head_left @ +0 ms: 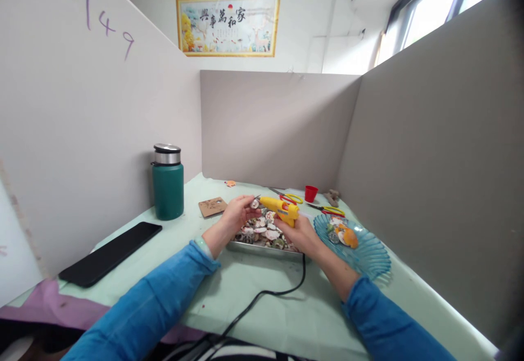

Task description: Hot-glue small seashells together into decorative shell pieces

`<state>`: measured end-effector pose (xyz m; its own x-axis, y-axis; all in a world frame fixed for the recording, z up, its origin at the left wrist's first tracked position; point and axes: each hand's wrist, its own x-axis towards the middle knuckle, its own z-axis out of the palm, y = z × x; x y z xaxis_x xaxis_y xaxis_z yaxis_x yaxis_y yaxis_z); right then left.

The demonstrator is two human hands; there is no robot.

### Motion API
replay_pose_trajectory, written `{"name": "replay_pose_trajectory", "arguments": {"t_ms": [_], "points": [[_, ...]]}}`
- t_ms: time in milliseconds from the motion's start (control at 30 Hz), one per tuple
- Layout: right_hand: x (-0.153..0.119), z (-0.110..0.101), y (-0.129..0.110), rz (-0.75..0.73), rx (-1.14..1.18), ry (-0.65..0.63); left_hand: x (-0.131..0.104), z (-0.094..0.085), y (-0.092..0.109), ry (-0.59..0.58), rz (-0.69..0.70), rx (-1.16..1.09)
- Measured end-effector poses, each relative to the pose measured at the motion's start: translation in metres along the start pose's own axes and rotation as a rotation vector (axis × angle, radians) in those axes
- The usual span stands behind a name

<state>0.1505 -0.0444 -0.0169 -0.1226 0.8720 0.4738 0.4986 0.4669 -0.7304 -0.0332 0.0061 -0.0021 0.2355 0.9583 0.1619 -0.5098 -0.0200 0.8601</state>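
A yellow glue gun (282,209) is held above a metal tray (266,250) of shells, near the middle of the worktop (245,279). Its long axis runs nearly level from side to side, the nozzle end pointing to the person's left and slightly higher than the rear; the handle slopes down into the right hand (301,235). That hand is closed around the handle. The left hand (239,215) faces the nozzle, thumb and fingers pinched on a small pale piece (255,204) just beside the tip; whether they touch cannot be told. A black cord (262,293) curves from below the right hand to the near edge.

The worktop has a pale green cover. To the left stand a green bottle (168,191) with a silver lid, a flat black object (112,252) lying slantwise, and a brown card (212,206). To the right, a ribbed blue plate (370,260) bears orange and pale shells. Behind are two pairs of scissors (292,198) and a red cup (311,193).

Grey partitions (278,126) enclose three sides. Beyond, a gold-bordered picture (229,25) with Chinese characters hangs on a white wall, and a bright window (429,12) is at upper right.
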Motion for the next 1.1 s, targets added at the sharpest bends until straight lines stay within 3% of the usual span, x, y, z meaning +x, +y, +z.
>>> {"name": "replay_pose_trajectory", "arguments": {"t_ms": [1100], "points": [[-0.0024,-0.0001,-0.0100,-0.047,-0.088,0.026,0.0049,-0.0041,-0.0034,0.034,0.077,0.094]]}}
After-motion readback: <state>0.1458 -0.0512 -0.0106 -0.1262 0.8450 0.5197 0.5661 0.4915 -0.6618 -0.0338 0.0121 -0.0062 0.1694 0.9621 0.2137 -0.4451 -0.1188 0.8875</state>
